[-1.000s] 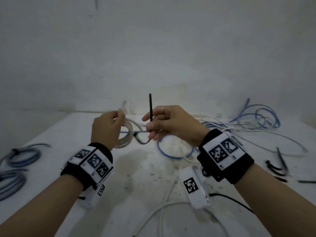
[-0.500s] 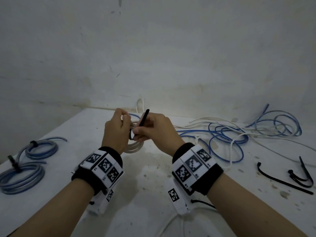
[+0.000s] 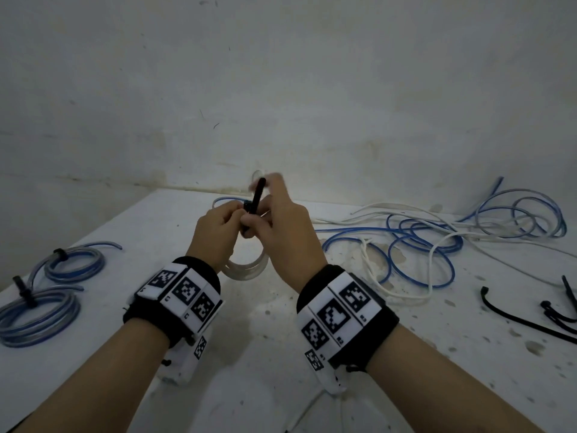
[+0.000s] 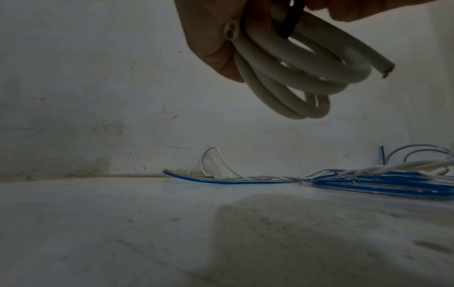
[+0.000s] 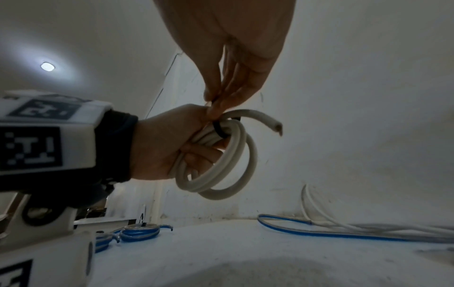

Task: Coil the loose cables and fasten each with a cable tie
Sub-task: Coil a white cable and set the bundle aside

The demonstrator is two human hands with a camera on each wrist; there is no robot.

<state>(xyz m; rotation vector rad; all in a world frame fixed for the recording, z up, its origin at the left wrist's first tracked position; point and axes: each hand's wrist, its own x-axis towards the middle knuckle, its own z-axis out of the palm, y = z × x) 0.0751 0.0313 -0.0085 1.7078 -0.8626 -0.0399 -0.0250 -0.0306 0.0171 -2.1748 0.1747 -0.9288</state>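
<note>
Left hand (image 3: 215, 235) grips white cable coil (image 3: 246, 268) above the desk (image 3: 265, 364); right hand (image 3: 285, 232) pinches black cable tie (image 3: 256, 195).

Coil hangs below and between both hands, clear of the desk surface, its loops gathered in the curled left fingers. Tie band wraps the loops at the top of the coil, just beside the left thumb; its free tail stands up between the two hands. One cut cable end projects free to the right. Loose blue and white cables (image 3: 437, 235) lie to the right, tied blue coils (image 3: 46, 295) to the left, spare black ties (image 3: 530, 317) at far right.
</note>
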